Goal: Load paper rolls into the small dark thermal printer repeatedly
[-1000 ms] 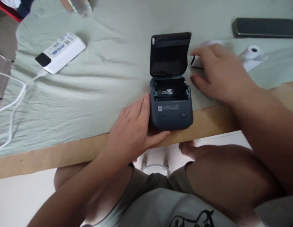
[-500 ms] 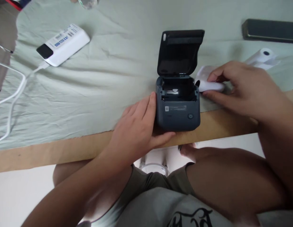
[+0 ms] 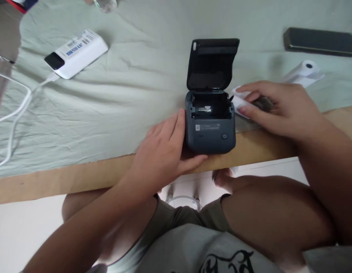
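A dark blue-grey portable label printer [image 3: 211, 134] sits near the table's front edge, its black lid [image 3: 211, 64] raised and its paper bay bare of any roll. My left hand [image 3: 161, 149] braces the printer, fingers along its left side and thumb at the front corner. Close against the printer's right side, my right hand [image 3: 281, 106] pinches a white paper roll [image 3: 239, 104] between thumb and fingers. Part of that roll is hidden by the fingers. Something dark grey [image 3: 264, 103] shows beneath the right palm; I cannot make out what it is.
Another white paper roll [image 3: 302, 72] lies behind my right hand, a dark oblong case [image 3: 321, 41] beyond it. At left is a white power bank [image 3: 76, 53] with a white cable [image 3: 26, 102]. A clear glass object [image 3: 106, 4] shows at the far edge. Green cloth [image 3: 142, 57] covers the table.
My right hand has shifted left with the paper roll, which now sits tilted closer to the printer's bay. A dark grey patch has come into view under the palm. My left hand keeps its hold.
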{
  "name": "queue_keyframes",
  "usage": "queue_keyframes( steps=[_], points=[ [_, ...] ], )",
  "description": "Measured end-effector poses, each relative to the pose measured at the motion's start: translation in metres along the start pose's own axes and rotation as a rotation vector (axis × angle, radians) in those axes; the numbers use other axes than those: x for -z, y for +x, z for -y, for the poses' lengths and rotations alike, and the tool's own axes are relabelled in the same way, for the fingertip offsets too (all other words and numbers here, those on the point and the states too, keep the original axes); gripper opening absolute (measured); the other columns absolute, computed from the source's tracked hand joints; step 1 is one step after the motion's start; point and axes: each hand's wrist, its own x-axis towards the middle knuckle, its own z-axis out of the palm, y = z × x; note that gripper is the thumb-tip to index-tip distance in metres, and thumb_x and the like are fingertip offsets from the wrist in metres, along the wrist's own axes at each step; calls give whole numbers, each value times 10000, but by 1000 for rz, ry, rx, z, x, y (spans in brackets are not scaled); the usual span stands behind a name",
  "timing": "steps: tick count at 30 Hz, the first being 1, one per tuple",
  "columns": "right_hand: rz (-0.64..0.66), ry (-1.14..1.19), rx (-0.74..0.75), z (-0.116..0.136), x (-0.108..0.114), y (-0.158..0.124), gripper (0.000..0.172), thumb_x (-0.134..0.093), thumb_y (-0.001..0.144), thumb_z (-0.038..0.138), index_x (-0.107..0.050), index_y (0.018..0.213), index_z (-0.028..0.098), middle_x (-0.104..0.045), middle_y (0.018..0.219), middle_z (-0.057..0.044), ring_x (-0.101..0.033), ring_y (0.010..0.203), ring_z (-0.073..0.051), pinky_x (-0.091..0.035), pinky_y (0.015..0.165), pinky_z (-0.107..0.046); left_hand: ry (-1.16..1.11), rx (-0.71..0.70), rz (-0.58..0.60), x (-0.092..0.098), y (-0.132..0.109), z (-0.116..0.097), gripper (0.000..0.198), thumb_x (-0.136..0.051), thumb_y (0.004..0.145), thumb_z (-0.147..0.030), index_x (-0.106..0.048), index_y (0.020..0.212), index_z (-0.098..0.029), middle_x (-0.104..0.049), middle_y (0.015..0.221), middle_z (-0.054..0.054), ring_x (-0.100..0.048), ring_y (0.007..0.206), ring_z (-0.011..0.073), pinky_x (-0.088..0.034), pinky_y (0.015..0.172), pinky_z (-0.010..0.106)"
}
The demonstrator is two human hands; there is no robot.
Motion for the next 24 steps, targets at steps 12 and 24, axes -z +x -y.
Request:
queue_keyframes(
  steps=[12, 24],
  points=[
    [-53, -89, -40, 0, -10, 13, 247, -623, 1031, 440, -700, 1171, 251, -811, 1195, -115, -774, 1098, -273, -640, 1001, -453, -28, 53, 67, 3, 4, -2, 1036, -757, 1049, -654, -420, 1785, -9, -619, 1746, 302, -642, 1588, 448, -526, 1312, 556],
    [-38, -35, -94, 0, -16, 5, 403, -472, 1134, 499, -660, 1424, 291, -796, 1382, -131, -770, 1286, -309, -618, 1179, -538, -33, 83, 104, 7, 7, -7, 1022, -779, 1046, -575, -399, 1799, 3, -586, 1765, 323, -621, 1603, 473, -508, 1324, 579]
  ],
)
